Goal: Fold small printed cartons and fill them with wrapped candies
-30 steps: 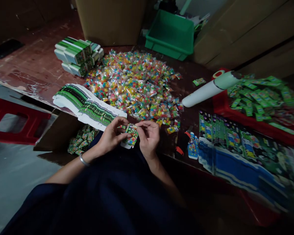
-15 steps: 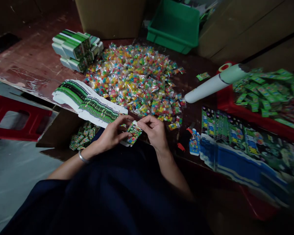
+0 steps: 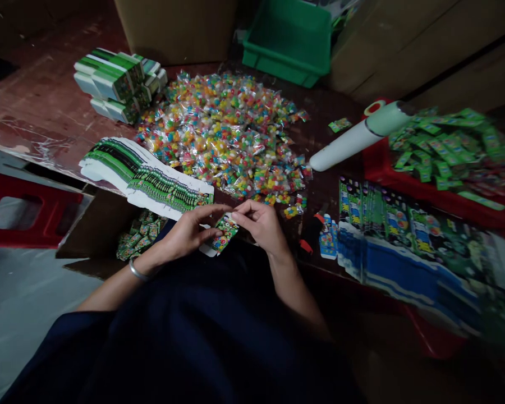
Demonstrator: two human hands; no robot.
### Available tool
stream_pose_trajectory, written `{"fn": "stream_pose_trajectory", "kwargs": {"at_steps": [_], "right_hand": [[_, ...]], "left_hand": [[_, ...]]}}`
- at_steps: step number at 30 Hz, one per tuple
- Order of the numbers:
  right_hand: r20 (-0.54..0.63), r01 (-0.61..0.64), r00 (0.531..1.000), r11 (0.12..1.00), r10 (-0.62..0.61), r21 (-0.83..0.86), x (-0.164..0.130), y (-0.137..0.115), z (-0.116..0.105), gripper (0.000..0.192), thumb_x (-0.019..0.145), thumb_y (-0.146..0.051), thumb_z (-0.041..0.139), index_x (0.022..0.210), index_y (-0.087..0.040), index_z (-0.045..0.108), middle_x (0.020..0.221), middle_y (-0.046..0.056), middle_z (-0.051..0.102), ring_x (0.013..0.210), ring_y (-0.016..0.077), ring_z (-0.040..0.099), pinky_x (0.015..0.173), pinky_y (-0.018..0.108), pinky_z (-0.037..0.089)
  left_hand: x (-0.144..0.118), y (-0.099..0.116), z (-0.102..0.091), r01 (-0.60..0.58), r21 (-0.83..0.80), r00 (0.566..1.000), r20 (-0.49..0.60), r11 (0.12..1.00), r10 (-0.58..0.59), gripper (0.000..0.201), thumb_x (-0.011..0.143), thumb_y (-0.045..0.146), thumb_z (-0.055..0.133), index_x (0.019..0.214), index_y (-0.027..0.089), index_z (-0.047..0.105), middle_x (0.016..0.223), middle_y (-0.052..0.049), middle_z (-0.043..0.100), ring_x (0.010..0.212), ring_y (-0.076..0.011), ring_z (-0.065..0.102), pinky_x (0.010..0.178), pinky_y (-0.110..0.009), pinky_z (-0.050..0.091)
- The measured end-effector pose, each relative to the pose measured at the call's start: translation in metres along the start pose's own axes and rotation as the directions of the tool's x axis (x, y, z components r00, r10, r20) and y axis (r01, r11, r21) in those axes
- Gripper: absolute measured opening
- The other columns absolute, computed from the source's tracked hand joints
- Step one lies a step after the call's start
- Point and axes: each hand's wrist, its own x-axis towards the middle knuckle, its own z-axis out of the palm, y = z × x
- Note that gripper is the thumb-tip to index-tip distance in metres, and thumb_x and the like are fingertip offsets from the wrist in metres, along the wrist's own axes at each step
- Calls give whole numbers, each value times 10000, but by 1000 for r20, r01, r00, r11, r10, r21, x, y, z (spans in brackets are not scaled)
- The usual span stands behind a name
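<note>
- While the left grip [image 3: 187, 231] pinches the printed carton [image 3: 226, 232] in front of the candy-packet pile [image 3: 231, 132], the right grip [image 3: 264, 225] pinches its upper end, likely for steadiness.
- Flattened cartons [image 3: 160, 182] overlap beside the pile, seemingly for reach.

Two hands [image 3: 264, 225], one green tray [image 3: 280, 68]

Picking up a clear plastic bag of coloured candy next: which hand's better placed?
Right, probably. The right hand is beside the near edge of the multicoloured clear-plastic candy-bag pile, meeting only the top of the small green printed card carton; the left hand grips its side.
</note>
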Motion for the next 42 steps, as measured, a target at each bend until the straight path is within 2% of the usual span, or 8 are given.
{"fn": "stream_pose_trajectory", "kwargs": {"at_steps": [9, 14, 17, 20, 25, 35, 38, 42], "right_hand": [[-154, 209, 959, 960, -240, -188, -30, 4, 25, 177, 924, -365, 758, 1064, -255, 765, 1131, 68, 796, 1024, 206, 767, 810, 332, 651], [-151, 300, 921, 901, -359, -314, -36, 9, 23, 112, 994, -292, 655, 1027, -260, 758, 1043, 56, 808, 991, 195, 771, 911, 378, 635], [-201, 150, 948, 901, -249, -408, -34, 12, -19, 249, 955, -409, 702, 1151, -257, 722, 1183, 84, 784, 972, 209, 764, 799, 357, 634], [-544, -243, 822, 760, -168, -602, -32, 23, -78, 451, 927, -474, 701, 1290, -212, 643, 1150, 129, 768, 828, 228, 734, 772, 397, 596], [-532, -434, 843, 494, -71, -753, -28, 57, -123, 410, 861, -464, 750, 1130, -163, 677, 996, 160, 758, 918, 309, 697, 837, 438, 545], [-604, -124, 778, 898, -176, -421, -22, 31, -75, 207, 895, -415, 718, 898, -213, 671, 807, 30, 739, 693, 200, 698, 658, 341, 573], [-601, 45, 741, 914, -301, -403, -24, -9, -46, 201, 915, -424, 742, 924, -230, 693, 843, 30, 755, 712, 193, 717, 653, 338, 595], [-417, 167, 814, 851, -404, -498, -19, -39, -14, 98, 961, -349, 720, 949, -251, 718, 927, 30, 759, 805, 186, 725, 709, 334, 605]], "left_hand": [[3, -9, 1, 59, -159, 982, -171, 985, -87, 362, 779, 237, 839, 1126, 175, 757, 1007, -67, 747, 840, -159, 699, 746, -267, 609], [4, -9, 4, 127, -219, 987, -69, 967, -146, 373, 714, 210, 881, 1045, 170, 714, 946, -39, 706, 812, -147, 678, 699, -239, 589], [5, -7, 0, 141, -235, 986, -48, 962, -157, 374, 678, 207, 916, 926, 174, 639, 859, 1, 662, 756, -125, 650, 654, -214, 566], [8, -8, -7, 143, -234, 977, -124, 962, -176, 412, 668, 210, 934, 817, 176, 552, 774, 33, 619, 699, -95, 619, 614, -174, 535], [11, -10, -7, 193, -369, 959, -127, 909, -255, 507, 745, 268, 885, 1157, 210, 597, 938, 4, 668, 661, -123, 677, 603, -265, 615], [11, -12, -4, 130, -194, 989, -38, 972, -140, 384, 758, 257, 850, 1097, 162, 696, 1012, -67, 767, 943, -212, 710, 845, -318, 562], [11, -8, 4, 111, -66, 993, -20, 992, -113, 398, 835, 321, 806, 1183, 169, 689, 1018, -75, 767, 915, -214, 715, 823, -323, 562], [8, 1, 11, 89, 51, 996, 8, 995, -89, 285, 947, 387, 690, 1131, 172, 724, 1004, -76, 777, 895, -211, 723, 805, -319, 567]]}}
